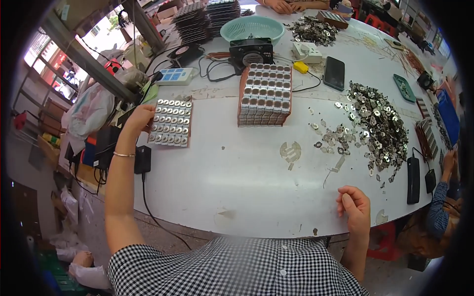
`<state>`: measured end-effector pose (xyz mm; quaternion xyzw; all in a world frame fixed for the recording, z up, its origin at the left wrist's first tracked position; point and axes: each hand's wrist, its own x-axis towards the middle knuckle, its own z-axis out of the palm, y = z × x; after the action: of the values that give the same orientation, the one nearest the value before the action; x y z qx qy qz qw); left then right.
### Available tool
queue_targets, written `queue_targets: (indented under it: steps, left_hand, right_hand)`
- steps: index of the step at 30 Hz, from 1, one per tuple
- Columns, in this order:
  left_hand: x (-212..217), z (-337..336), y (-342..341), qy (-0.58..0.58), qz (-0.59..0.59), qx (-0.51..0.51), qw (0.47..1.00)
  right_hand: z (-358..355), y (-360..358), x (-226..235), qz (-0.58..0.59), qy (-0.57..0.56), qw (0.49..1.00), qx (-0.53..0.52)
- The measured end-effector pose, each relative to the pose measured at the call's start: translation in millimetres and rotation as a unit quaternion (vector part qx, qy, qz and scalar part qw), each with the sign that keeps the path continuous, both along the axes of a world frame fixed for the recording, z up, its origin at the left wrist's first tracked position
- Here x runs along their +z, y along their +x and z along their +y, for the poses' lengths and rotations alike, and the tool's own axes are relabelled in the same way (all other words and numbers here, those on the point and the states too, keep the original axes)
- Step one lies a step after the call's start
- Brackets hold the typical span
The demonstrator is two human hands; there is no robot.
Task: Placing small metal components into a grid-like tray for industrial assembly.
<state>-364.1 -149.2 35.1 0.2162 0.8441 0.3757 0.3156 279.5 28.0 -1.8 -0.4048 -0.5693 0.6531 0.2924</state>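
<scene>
Left hand at a panel's edge, right hand curled near the table's front

From my remote seat I read it nearest first. A black-and-white checked shirt fills six o'clock. At four o'clock I have the right hand near the front edge of the white table, its fingers loosely curled — I cannot tell whether they hold anything small. At nine o'clock a black adapter sits just beside the left forearm, its cable running down past the table edge.

The left hand reaches out to ten o'clock, fingers at the left edge of a flat panel set with rows of silvery pieces; I cannot tell how tightly they grasp. The panel lies on the table.

Between two and three o'clock I see a heap of small metal parts, some scattered toward the middle. A tall stack of similar panels stands near one o'clock, with a dark phone to its right. Behind the stack, at twelve, come a black fan and then a mint-green basket. Farthest — toward half past twelve — are another person's hands.
</scene>
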Motion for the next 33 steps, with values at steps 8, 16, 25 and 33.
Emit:
queue_targets:
  steps: [8, 16, 25, 33]
  left_hand:
    - [-21.2, 33.4, 2.4, -0.162, 0.23, 0.064, 0.958]
    - [-47.3, 78.9, 66.9, -0.212, 0.285, -0.017, 0.935]
    - [-26.6, 74.1, 113.2, -0.201, 0.308, 0.085, 0.926]
    - [-35.7, 80.6, 90.3, -0.208, 0.295, 0.068, 0.93]
  right_hand:
    - [1.9, 3.5, 3.7, -0.01, 0.028, 1.0, 0.01]
    - [8.5, 4.6, -5.4, -0.012, 0.007, 1.0, 0.003]
    - [8.6, 9.5, -15.8, 0.014, 0.021, 1.0, 0.002]
    - [4.9, 7.1, -15.8, -0.002, 0.037, 0.999, -0.015]
